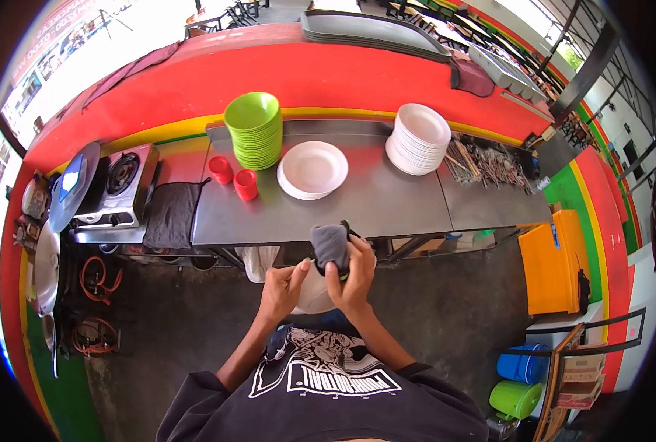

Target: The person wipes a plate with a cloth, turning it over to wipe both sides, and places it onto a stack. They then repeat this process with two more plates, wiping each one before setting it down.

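Note:
My right hand (pixel 354 278) is wrapped around a grey cloth item (pixel 330 244) with a black edge and bits of green, held up in front of the counter. Just left of it is my left hand (pixel 279 293), fingers curled and thumb pointing up toward the cloth; what it holds, if anything, is hidden. Below and between both hands a white round thing (pixel 315 296) shows in part. Beyond them on the steel counter (pixel 387 214) stand a shallow stack of white plates (pixel 315 171), a tall stack of green bowls (pixel 254 132) and two red cups (pixel 245 185).
A stack of white bowls (pixel 418 140) stands right, beside a heap of cutlery (pixel 490 163). At left are a gas stove (pixel 121 184) and a dark cloth (pixel 172 214). Grey trays (pixel 376 33) top the red wall (pixel 269 70). An orange container (pixel 555 265) stands right.

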The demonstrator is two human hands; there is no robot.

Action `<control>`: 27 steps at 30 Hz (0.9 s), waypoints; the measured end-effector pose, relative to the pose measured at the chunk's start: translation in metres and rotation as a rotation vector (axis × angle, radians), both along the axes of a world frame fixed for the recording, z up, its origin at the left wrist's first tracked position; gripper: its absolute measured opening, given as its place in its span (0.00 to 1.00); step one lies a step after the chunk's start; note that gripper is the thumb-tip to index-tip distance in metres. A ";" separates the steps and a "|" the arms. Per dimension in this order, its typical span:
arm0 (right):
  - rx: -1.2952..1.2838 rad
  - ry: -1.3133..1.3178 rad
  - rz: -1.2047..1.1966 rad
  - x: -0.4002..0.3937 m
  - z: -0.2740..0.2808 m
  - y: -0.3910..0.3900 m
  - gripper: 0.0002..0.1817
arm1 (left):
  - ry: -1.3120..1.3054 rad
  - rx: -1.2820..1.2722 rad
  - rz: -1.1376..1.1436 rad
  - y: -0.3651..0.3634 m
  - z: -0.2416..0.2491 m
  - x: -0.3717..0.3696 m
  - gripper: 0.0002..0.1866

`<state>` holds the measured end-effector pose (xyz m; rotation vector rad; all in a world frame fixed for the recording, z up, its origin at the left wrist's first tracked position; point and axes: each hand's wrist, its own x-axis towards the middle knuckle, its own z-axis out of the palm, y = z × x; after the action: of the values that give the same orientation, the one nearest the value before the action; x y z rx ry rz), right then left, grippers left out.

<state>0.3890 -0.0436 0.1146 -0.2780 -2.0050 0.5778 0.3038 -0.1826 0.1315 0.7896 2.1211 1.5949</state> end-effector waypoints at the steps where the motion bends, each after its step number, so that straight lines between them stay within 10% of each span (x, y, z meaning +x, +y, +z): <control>1: 0.026 -0.005 0.062 -0.004 -0.004 -0.010 0.22 | -0.004 -0.017 0.067 -0.014 -0.005 -0.002 0.32; 8: -0.693 -0.001 0.062 -0.006 -0.042 -0.044 0.20 | -0.212 0.194 0.400 -0.089 -0.022 -0.008 0.39; 18: 0.068 -0.155 0.269 0.007 -0.011 -0.162 0.21 | -0.214 0.329 0.244 -0.116 -0.030 0.000 0.35; 21: -0.113 0.023 0.096 -0.012 -0.009 -0.142 0.20 | -0.207 0.069 0.275 -0.137 -0.021 -0.005 0.37; 24: -0.828 -0.038 0.102 -0.009 -0.010 -0.122 0.19 | -0.234 0.247 0.336 -0.149 -0.015 -0.005 0.37; 27: -0.492 -0.032 0.136 -0.006 -0.016 -0.149 0.20 | -0.283 0.240 0.339 -0.155 -0.018 -0.014 0.36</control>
<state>0.3826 -0.1929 0.0984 -0.4501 -1.8985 1.1601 0.2894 -0.3378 0.1137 0.2515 1.9554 2.0260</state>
